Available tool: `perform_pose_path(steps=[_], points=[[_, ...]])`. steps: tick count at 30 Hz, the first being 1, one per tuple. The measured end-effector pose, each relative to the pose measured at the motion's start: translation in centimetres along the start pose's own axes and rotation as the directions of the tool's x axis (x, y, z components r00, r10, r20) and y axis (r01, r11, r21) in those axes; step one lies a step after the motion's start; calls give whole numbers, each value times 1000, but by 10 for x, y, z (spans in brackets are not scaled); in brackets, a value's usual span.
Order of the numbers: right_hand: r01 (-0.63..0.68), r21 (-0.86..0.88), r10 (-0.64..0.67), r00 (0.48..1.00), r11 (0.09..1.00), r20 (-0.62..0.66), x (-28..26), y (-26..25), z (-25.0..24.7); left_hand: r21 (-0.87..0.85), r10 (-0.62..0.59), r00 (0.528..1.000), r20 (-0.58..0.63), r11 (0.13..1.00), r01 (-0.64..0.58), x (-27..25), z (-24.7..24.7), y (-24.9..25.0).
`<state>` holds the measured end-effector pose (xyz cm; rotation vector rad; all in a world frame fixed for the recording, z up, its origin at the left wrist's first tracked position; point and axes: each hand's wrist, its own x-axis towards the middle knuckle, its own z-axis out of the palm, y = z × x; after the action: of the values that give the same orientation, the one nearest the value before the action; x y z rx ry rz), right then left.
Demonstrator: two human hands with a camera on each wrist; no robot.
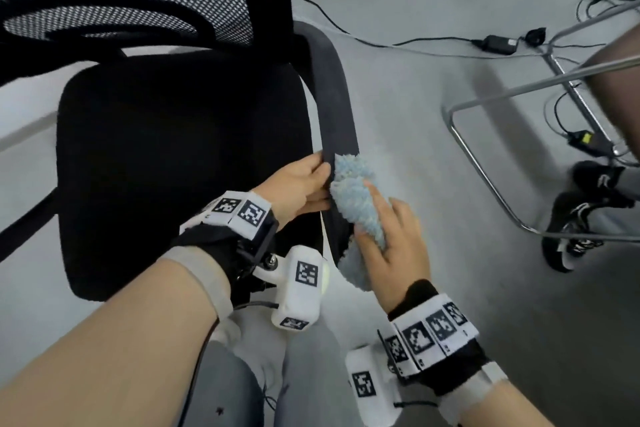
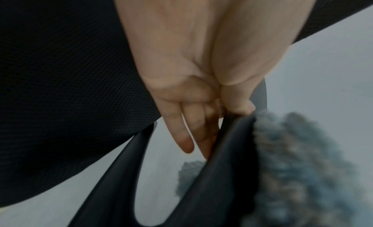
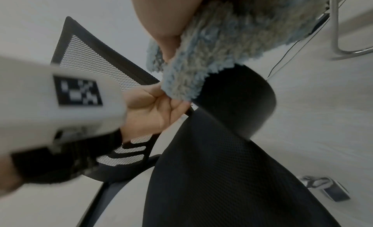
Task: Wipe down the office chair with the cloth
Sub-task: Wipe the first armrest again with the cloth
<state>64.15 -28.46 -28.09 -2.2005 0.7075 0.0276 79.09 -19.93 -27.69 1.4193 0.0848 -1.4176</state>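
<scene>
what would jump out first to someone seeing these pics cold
The fluffy blue cloth at centre stands out, held by the right hand against the dark armrest of a black office chair. Just left of it, the left hand grips that armrest. At upper right, a power adapter lies on the grey floor.

pale blue cloth, black armrest
</scene>
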Motion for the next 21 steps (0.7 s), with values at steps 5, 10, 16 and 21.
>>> perform_pose_path(steps=[5, 10, 16, 21], points=[[-3, -38, -2, 990, 999, -143, 73, -33, -27, 60, -50, 992, 116, 997, 44, -7, -4, -12], [-122, -284, 150, 986, 951, 77, 171, -76, -21, 54, -53, 997, 53, 997, 50, -16, -4, -14], [-109, -346, 144, 986, 932, 79, 165, -70, -14, 7, -23, 999, 47, 1000, 22, -18, -3, -19], [-129, -352, 158, 986, 927, 56, 114, -54, -16, 42, -44, 985, 167, 998, 38, -21, -4, -22]])
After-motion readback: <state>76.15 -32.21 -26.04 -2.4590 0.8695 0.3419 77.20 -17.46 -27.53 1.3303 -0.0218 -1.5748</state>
